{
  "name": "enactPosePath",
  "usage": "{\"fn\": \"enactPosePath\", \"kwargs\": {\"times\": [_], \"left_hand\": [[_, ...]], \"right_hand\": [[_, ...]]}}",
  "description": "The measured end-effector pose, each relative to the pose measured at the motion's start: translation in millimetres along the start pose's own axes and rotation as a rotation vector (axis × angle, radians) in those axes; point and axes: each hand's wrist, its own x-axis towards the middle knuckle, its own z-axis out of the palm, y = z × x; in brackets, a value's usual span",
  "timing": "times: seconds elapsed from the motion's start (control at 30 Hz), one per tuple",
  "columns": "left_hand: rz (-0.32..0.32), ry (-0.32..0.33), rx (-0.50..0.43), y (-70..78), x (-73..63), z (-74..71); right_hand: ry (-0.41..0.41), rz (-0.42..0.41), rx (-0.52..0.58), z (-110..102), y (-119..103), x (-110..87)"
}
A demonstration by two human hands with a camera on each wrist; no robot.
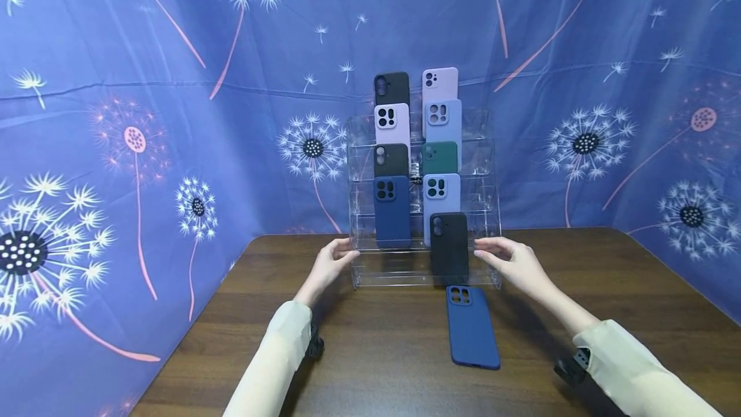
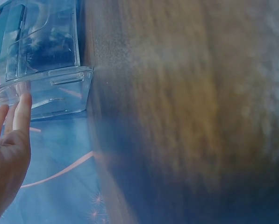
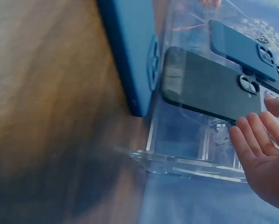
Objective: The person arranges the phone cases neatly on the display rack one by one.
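A clear tiered display stand [image 1: 382, 275] holds two columns of phone cases. My left hand [image 1: 332, 259] is at its lower left side, with fairly straight fingers [image 2: 23, 112] right at the clear side wall. At the lower right side is my right hand [image 1: 515, 261], its thumb apart from extended fingers [image 3: 249, 137]. Nearest to it, a black phone case [image 1: 449, 250] leans in the lowest tier. A dark blue phone case [image 1: 393, 211] stands in the left column, one tier higher. Another blue phone case [image 1: 473, 330] lies on the table in front of the stand.
Higher tiers bear a green phone case [image 1: 439, 158], light blue ones such as the upper case [image 1: 444, 122], a pale pink one [image 1: 440, 82] and black ones. The wooden table [image 1: 370, 352] meets a blue dandelion-print cloth [image 1: 243, 114] behind and at both sides.
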Motion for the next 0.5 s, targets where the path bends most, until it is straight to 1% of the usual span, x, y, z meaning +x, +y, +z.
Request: {"fn": "enactPosePath", "kwargs": {"times": [0.13,0.23,0.4,0.47,0.5], "left_hand": [[-0.003,0.000,0.000,-2.2,1.7,0.0],[-0.008,0.002,0.001,-1.9,1.8,-0.4],[-0.015,0.002,0.003,-0.8,1.2,-0.6],[-0.006,-0.002,-0.001,2.2,-0.6,-0.8],[0.005,-0.006,-0.001,6.7,-2.8,-1.2]], "right_hand": [[-0.032,0.005,-0.004,3.6,5.2,-7.3],[-0.072,0.018,0.012,7.4,8.9,-12.7],[-0.200,0.032,0.011,14.0,14.6,-21.8],[-0.265,0.035,0.003,15.7,16.5,-24.8],[-0.296,0.033,-0.005,16.4,17.8,-26.1]]}}
